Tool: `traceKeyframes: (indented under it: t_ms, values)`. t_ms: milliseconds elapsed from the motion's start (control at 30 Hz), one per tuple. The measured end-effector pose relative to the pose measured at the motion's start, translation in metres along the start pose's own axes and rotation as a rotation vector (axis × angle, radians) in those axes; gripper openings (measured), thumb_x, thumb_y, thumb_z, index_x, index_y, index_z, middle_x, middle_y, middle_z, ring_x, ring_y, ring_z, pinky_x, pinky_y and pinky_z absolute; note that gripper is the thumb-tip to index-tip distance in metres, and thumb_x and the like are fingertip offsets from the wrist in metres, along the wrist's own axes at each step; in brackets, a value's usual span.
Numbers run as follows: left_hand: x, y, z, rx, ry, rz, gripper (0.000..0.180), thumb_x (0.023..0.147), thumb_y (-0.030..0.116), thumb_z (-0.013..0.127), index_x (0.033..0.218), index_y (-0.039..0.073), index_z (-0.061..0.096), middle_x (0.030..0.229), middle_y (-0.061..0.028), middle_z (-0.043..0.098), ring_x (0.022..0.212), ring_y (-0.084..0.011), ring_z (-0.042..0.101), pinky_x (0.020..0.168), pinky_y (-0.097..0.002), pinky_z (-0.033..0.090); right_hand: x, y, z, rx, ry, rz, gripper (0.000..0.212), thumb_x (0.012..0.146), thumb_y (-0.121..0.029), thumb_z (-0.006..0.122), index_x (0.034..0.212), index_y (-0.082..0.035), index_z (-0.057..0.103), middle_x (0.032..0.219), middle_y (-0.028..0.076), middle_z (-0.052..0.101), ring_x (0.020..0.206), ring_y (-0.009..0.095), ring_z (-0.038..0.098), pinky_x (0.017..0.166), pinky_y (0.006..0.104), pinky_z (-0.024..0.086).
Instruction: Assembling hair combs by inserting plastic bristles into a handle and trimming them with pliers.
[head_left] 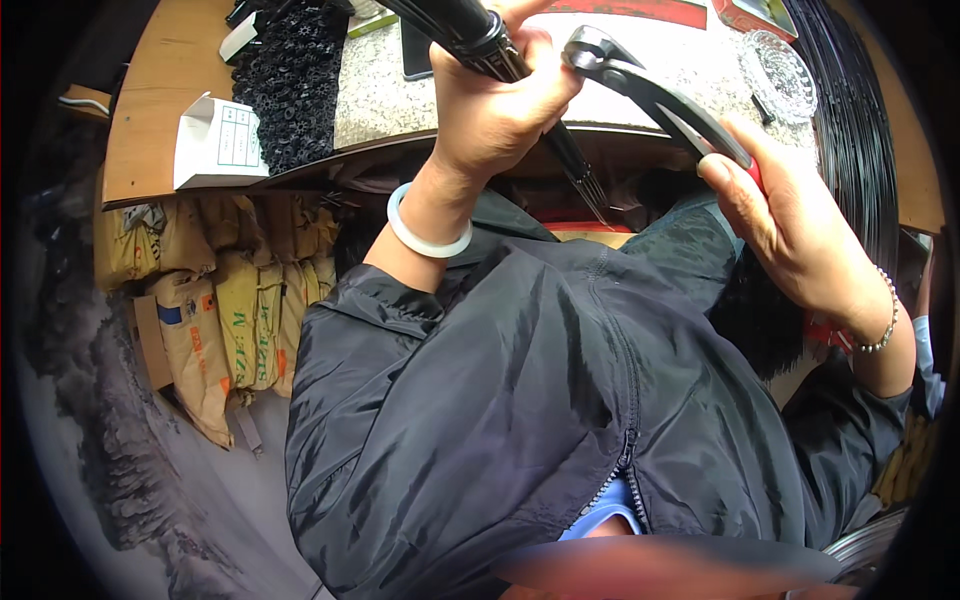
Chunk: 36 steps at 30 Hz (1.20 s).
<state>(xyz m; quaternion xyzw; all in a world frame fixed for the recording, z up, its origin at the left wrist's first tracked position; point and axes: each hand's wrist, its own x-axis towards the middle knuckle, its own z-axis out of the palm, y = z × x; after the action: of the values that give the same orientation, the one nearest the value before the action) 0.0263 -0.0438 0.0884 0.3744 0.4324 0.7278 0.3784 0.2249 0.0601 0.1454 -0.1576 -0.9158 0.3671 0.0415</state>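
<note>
My left hand (500, 105) grips a bundle of thin black rods (470, 35) bound by a black ribbed collar; the rod ends fan out below the fist near my lap. A pale bangle sits on that wrist. My right hand (785, 225) holds the red handle of metal pliers (640, 85), whose jaws reach up to the left, right beside the left fist. A bead bracelet circles the right wrist. Both hands are raised in front of the table edge, above my dark zipped jacket.
A speckled stone-topped table (380, 90) carries a heap of small black gear-like parts (295, 80), a white cardboard box (215, 140), a dark phone (415, 50) and a glass ashtray (780, 75). Brown paper sacks (220, 310) are stacked under the table at left. Black coiled wire (860, 150) hangs at right.
</note>
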Motion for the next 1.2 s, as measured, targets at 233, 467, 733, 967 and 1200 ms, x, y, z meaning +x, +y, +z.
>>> traceKeyframes:
  t_ms: [233,467,733,967,1200]
  values:
    - [-0.002,0.004,0.004,0.204,-0.079,0.091,0.063,0.07,-0.012,0.049,0.131,-0.008,0.034,0.057,0.0082,0.039,0.048,-0.0013,0.035,0.045,-0.0179,0.028,-0.003,-0.003,0.002,-0.086,0.048,-0.057,0.036,0.094,-0.02,0.048,0.123,0.001,0.043,0.062,0.0,0.039,0.055,0.008,0.037,0.052,0.0228,0.035]
    - [-0.006,0.004,0.009,0.223,-0.052,0.062,0.061,0.07,-0.012,0.05,0.129,-0.009,0.036,0.059,0.0074,0.041,0.05,-0.0015,0.036,0.046,-0.0183,0.029,0.003,-0.023,-0.011,0.044,-0.121,0.17,0.037,0.094,-0.021,0.048,0.124,-0.001,0.044,0.061,-0.001,0.042,0.054,0.007,0.04,0.05,0.0228,0.037]
    - [0.07,-0.044,-0.029,0.289,-0.591,1.546,0.036,0.071,-0.011,0.054,0.107,-0.007,0.05,0.069,0.0016,0.048,0.058,-0.0049,0.043,0.051,-0.02,0.036,-0.001,-0.024,-0.015,0.379,-0.251,0.324,0.036,0.094,-0.02,0.046,0.125,-0.003,0.045,0.08,0.006,0.059,0.066,0.01,0.058,0.059,0.0225,0.048]
    - [-0.003,-0.028,-0.005,0.295,0.072,0.186,0.032,0.074,-0.011,0.053,0.106,-0.006,0.05,0.075,0.0004,0.05,0.064,-0.0047,0.046,0.054,-0.0188,0.037,-0.001,-0.017,-0.015,0.383,-0.304,0.338,0.037,0.094,-0.021,0.046,0.128,-0.004,0.044,0.086,0.007,0.06,0.071,0.01,0.058,0.062,0.0228,0.049]
    - [-0.009,-0.027,0.008,0.208,0.175,0.192,0.03,0.073,-0.01,0.053,0.103,-0.005,0.051,0.075,0.0,0.051,0.062,-0.0058,0.048,0.054,-0.0201,0.04,0.004,-0.019,-0.02,0.307,-0.379,0.367,0.038,0.094,-0.02,0.046,0.128,-0.004,0.044,0.086,0.007,0.06,0.071,0.009,0.056,0.06,0.0214,0.048]
